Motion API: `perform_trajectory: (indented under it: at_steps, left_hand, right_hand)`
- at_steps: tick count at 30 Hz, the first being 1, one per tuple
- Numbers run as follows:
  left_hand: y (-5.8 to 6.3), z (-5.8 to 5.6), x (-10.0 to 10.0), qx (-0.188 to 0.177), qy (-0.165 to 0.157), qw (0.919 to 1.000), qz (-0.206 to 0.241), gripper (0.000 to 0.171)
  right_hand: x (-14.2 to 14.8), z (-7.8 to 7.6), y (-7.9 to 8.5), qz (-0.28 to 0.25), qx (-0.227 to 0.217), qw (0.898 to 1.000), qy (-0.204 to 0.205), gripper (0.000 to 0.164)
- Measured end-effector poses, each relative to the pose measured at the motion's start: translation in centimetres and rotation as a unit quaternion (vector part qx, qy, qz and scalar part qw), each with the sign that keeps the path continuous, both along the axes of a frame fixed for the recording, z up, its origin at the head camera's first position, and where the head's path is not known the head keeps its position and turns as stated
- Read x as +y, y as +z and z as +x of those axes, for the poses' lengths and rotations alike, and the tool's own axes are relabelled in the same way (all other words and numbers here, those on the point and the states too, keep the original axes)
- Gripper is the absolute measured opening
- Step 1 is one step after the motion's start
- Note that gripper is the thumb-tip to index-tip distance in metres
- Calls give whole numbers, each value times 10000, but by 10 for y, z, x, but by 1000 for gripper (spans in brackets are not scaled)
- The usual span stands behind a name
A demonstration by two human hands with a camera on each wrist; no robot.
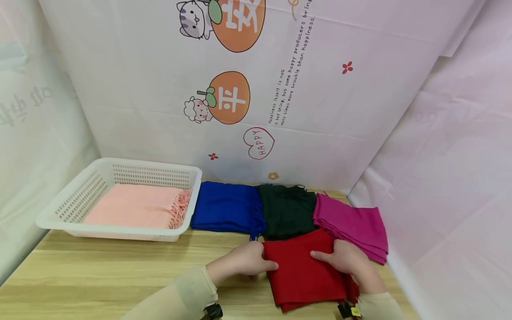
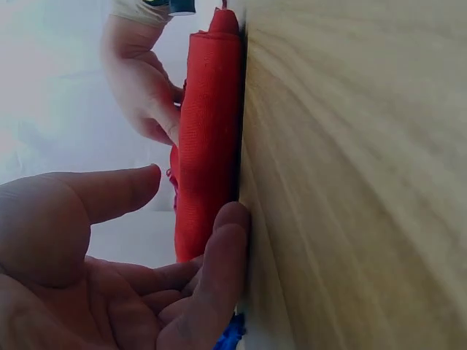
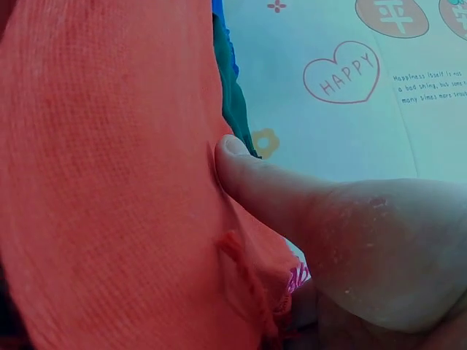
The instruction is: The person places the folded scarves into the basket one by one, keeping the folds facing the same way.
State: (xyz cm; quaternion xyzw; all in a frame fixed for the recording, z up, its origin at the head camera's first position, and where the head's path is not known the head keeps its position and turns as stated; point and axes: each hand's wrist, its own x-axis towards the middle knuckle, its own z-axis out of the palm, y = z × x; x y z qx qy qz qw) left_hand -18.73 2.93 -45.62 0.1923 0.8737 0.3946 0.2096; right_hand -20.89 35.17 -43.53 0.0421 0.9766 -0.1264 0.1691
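A folded red scarf [image 1: 302,271] lies on the table at the front, tilted slightly, with fringe at its right side. My left hand [image 1: 250,260] is at its left edge. In the left wrist view the left thumb [image 2: 124,191] stands out apart from the cloth, while the fingers [image 2: 222,255] reach the scarf's lower edge beside the tabletop. On the opposite side my right hand [image 1: 348,258] grips the scarf's right edge. Its thumb [image 3: 255,171] presses on the top of the cloth, and the other fingers are mostly hidden beneath.
Behind the red scarf lie folded scarves in a row: blue [image 1: 228,208], dark green [image 1: 287,211] and magenta [image 1: 354,224]. A white plastic basket [image 1: 120,234] at the left holds a folded pink scarf [image 1: 134,205]. White printed sheets [image 1: 320,111] wall in the wooden table [image 1: 120,275].
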Motion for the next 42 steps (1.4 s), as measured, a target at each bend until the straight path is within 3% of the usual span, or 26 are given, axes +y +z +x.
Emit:
perform_trajectory:
  at_steps: [8,13,16,19,25,42]
  left_hand:
    - [-2,0,4,-705,230,9929,926,33]
    - [-1,1,7,-1410,167,9718,1884,33]
    - [-1,1,8,-1696,101,9602,2218,37]
    - [-3,1,10,-1814,75,9548,2352,35]
    - [-7,2,11,-1921,6,9542,2293,24]
    - [-16,1,13,-2213,-155,9448,2410,36]
  right_hand:
    - [1,-2,-3,-116,30,9999,1,110]
    - [2,-2,-3,-196,134,9997,62,111]
    - [1,-1,-2,-265,189,9994,93,106]
    - [1,-1,-2,-310,234,9992,132,102]
    - [2,-4,-6,-348,269,9989,172,103]
    - [3,-7,-16,-416,542,9966,470,102]
